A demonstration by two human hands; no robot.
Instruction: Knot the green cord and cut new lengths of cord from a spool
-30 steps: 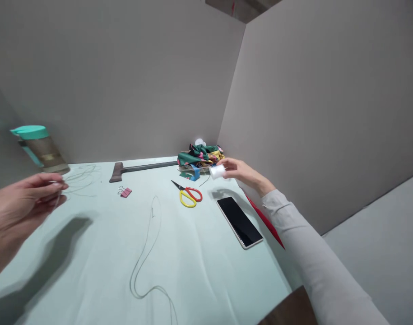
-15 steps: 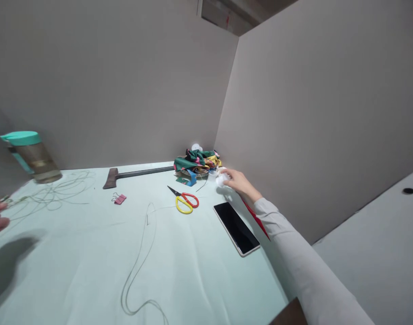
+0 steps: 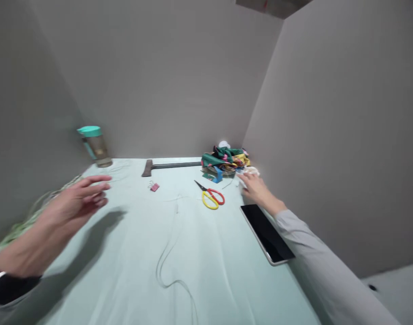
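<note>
My left hand hovers over the left side of the table, fingers partly curled and apart, with nothing visible in them. At the right edge, my right hand reaches palm down beside a small white item, partly hidden under its fingers; whether it grips this is unclear. Just beyond lies a crumpled pile of patterned cloth with white pieces at its right. Scissors with red and yellow handles rest left of my right hand. A black-screened phone lies below that hand.
A bottle with a turquoise lid stands at the back left. An axe lies along the back edge, a pink binder clip before it. Thin cord trails down the middle; more green cord lies at the left edge.
The view has turned left. My left hand has come further into view over the table, and the cord seen at its fingers no longer shows there. My right hand now covers most of the white item.
</note>
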